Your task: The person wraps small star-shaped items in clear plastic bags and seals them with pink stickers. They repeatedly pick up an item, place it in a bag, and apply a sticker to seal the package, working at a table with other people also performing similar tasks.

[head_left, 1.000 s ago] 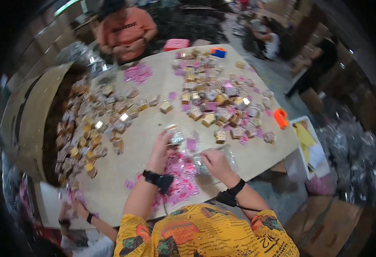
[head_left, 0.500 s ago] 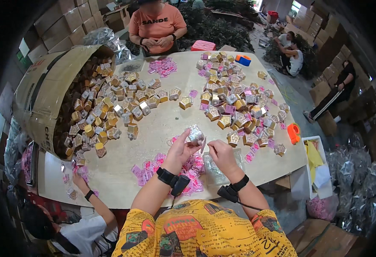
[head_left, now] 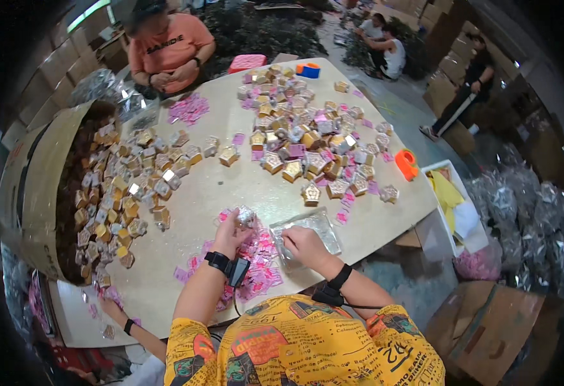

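Note:
My left hand [head_left: 229, 235] is closed around a small shiny silver ornament [head_left: 246, 217], held above a heap of pink tags [head_left: 266, 260]. To its right, my right hand [head_left: 306, 246] hovers over a shallow clear plastic tray [head_left: 326, 225]. Its fingers are pinched together, and whatever may be between them is hidden. Many gold-and-silver pentagonal ornaments [head_left: 311, 194] lie at the far right of the table, mixed with pink tags. Another mass of such ornaments [head_left: 160, 217] spreads out at the left.
A large tipped carton [head_left: 32, 186] spills ornaments at left. An orange tape dispenser [head_left: 406, 165] and a blue one [head_left: 308, 70] lie along the right side, near a white bin [head_left: 460, 209]. A co-worker [head_left: 171, 53] stands across the table; another's hand [head_left: 112, 310] reaches in at lower left.
My head view has shifted, so the table appears farther left. My right hand has moved away from the ornament in my left hand to over the clear tray.

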`<state>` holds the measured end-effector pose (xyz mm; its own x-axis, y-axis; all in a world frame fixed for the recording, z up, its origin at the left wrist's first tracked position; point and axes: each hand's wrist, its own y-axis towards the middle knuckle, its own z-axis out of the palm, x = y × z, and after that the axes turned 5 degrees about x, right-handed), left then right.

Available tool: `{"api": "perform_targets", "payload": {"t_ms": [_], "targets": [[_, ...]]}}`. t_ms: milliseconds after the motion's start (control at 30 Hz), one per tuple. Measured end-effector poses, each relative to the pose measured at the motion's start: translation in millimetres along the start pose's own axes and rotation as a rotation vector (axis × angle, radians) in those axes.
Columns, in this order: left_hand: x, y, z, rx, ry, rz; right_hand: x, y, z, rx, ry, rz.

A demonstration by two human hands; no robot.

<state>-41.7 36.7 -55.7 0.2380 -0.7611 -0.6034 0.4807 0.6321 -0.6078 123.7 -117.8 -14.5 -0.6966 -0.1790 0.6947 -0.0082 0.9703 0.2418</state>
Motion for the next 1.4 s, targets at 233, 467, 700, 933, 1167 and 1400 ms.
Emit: {"api": "perform_targets", "payload": {"t_ms": [233,467,700,933,1167,1400], "targets": [[-24,48,126,0.32,0.067,0.103,-29,-61,-19,-0.065,0.026,0.217],[108,75,199,0.314,1.681,0.634,-49,-105,-45,-0.15,0.083,0.345],[208,131,215,0.242,2.15,0.591,-73,-150,-82,-0.236,0.053,0.432],[203,134,219,0.227,2.099,0.511,-97,-154,-108,-0.246,0.123,0.396],[212,133,220,0.272,1.96,0.49,-104,-130,-119,-0.148,0.135,0.344],[159,98,226,0.298,1.579,0.601,-111,-109,-114,-0.137,0.097,0.277]]}}
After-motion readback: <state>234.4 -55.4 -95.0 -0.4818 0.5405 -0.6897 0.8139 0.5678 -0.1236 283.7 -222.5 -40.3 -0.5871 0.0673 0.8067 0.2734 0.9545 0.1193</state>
